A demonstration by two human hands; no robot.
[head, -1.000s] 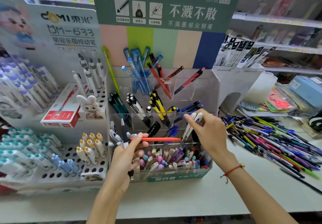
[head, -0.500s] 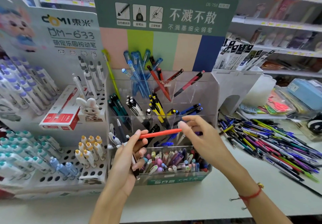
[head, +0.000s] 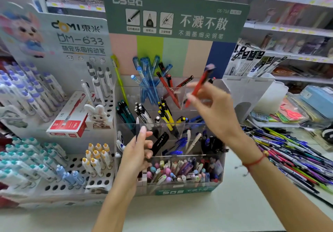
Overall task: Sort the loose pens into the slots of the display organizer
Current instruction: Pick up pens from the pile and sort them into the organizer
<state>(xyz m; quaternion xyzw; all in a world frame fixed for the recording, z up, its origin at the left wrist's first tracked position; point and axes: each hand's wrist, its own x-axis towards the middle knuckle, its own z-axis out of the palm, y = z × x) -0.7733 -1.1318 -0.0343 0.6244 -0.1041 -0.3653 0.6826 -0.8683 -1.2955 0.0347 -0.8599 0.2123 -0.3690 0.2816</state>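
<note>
A clear tiered display organizer stands in the middle under a green sign, its slots holding blue, red, black, yellow and white pens. My right hand pinches a red pen and holds it tilted over the top row, near the slot with other red pens. My left hand is lower, in front of the organizer's left side, gripping a dark pen that points up. A heap of loose pens lies on the counter to the right.
A white rack with round holes and capped pens stands at the left, behind it a red box and a rabbit figure. Clear bins and packaged goods sit at the right. Store shelves run behind.
My right hand took the red pen from my left hand and lifted it up to the top row. My left hand keeps only the dark pen.
</note>
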